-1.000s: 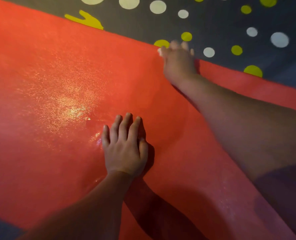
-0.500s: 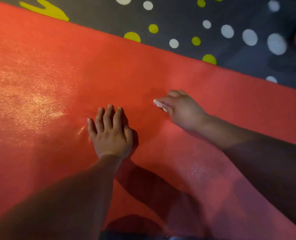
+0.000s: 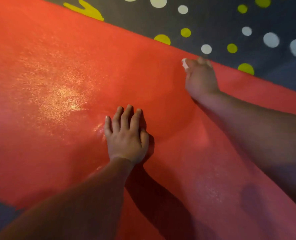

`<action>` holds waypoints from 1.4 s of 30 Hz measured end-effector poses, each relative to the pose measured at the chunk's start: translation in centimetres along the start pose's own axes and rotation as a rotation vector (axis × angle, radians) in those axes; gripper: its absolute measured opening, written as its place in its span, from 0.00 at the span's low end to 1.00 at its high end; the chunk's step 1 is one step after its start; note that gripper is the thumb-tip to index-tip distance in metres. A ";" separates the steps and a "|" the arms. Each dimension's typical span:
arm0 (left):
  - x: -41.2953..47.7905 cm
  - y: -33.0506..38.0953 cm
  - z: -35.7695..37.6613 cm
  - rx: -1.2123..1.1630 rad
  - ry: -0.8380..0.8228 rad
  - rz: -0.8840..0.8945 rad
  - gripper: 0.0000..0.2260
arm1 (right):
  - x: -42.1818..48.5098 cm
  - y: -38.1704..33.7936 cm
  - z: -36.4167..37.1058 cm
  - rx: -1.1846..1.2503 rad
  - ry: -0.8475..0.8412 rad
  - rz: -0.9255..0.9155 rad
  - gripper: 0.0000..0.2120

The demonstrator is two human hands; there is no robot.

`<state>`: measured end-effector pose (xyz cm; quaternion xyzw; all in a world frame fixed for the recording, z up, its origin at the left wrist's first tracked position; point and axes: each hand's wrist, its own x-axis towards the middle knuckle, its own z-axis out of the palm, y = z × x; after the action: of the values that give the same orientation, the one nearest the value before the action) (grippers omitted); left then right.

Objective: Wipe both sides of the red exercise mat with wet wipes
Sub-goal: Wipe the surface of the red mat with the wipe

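Right hand (image 3: 201, 78) has travelled from mid-mat to the far edge, clutching the wet wipe (image 3: 185, 64). Head view: left hand (image 3: 126, 137) lies flat, fingers straight, pinning the red exercise mat (image 3: 57, 70) spread over dotted flooring (image 3: 273, 70). Recommend overlapping strokes, even pressure.

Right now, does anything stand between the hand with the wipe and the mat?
Nothing visible. The right hand holds the wet wipe directly on the red mat at its far edge; the left hand rests flat on it nearer the camera, aside.
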<state>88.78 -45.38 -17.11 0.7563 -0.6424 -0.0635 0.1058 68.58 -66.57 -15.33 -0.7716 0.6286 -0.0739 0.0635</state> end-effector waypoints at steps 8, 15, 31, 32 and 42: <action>-0.5 -0.5 0.5 0.009 0.019 -0.021 0.27 | -5.2 -4.2 -0.6 0.007 -0.189 -0.896 0.17; -0.7 -0.4 0.9 -0.095 0.094 -0.041 0.23 | 0.0 -3.6 1.0 0.009 0.024 -0.183 0.16; -7.9 -7.3 -5.9 -0.096 -0.335 -0.494 0.31 | -8.6 -6.3 0.3 0.012 0.066 -0.339 0.17; -7.8 -7.4 -6.1 -0.085 -0.367 -0.487 0.32 | -8.2 -5.6 0.1 0.034 0.050 -0.186 0.18; -6.0 -9.1 -7.7 0.148 -0.692 -0.324 0.52 | -18.7 -10.3 1.7 0.138 -0.186 -1.014 0.14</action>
<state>98.31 -37.49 -12.10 0.7876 -0.5150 -0.2842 -0.1834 75.12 -46.14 -15.67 -0.9765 0.1612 -0.0678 0.1262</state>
